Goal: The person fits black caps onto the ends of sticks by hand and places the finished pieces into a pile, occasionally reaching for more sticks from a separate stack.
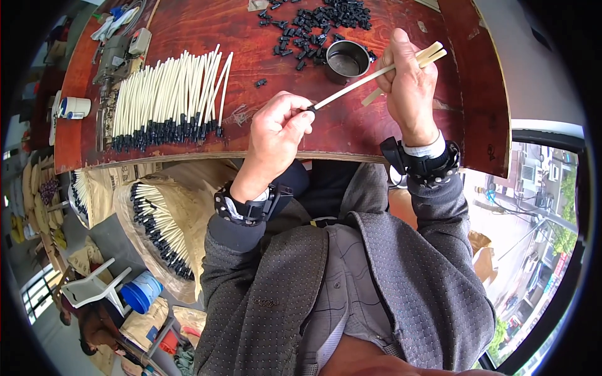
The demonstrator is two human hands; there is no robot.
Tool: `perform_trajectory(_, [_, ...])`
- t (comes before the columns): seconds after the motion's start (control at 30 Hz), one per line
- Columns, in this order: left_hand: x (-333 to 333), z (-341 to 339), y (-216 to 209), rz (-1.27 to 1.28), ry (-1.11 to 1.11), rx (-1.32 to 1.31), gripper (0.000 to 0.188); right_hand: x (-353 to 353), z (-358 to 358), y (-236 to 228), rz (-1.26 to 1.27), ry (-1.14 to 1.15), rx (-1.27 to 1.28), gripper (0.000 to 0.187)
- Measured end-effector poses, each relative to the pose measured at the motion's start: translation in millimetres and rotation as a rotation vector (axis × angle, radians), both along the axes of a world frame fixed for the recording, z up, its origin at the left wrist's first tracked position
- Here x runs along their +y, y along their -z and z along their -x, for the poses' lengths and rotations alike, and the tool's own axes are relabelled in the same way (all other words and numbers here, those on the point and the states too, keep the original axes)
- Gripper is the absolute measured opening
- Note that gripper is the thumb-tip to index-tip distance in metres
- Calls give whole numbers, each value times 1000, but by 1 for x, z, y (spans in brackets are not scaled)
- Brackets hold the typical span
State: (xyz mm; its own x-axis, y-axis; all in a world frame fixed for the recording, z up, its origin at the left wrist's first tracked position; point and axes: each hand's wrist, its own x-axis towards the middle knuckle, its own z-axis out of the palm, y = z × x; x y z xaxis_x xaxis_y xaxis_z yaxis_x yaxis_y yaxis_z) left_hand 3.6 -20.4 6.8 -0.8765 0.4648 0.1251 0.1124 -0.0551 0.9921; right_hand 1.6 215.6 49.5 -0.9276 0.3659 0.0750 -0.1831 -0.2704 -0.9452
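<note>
Over the front of the table, my left hand (274, 130) pinches a small black plastic fitting (311, 109) between thumb and fingertips. This fitting sits at the near end of a thin cream stick (350, 86), which slants up to the right. My right hand (411, 91) is closed around the stick's far part, together with a few more cream sticks (431, 56) whose ends poke out past the thumb. A dark metal cup (347, 61) stands just beyond and between my hands. Loose black fittings (316, 25) are heaped behind it, and one lone fitting (260, 83) lies left of it.
Many cream sticks with black ends (175, 88) lie in a row at the table's left. Beside them are a metal device (114, 56) and a white cup (76, 108). Below the table edge, sacks (182, 207) hold more sticks. A blue bucket (141, 292) stands near a white chair (91, 288).
</note>
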Motion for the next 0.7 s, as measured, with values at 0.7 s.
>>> perform_trajectory(0.7, [-221, 77, 3, 1393, -928, 415, 19, -13, 11, -5, 211, -299, 18, 36])
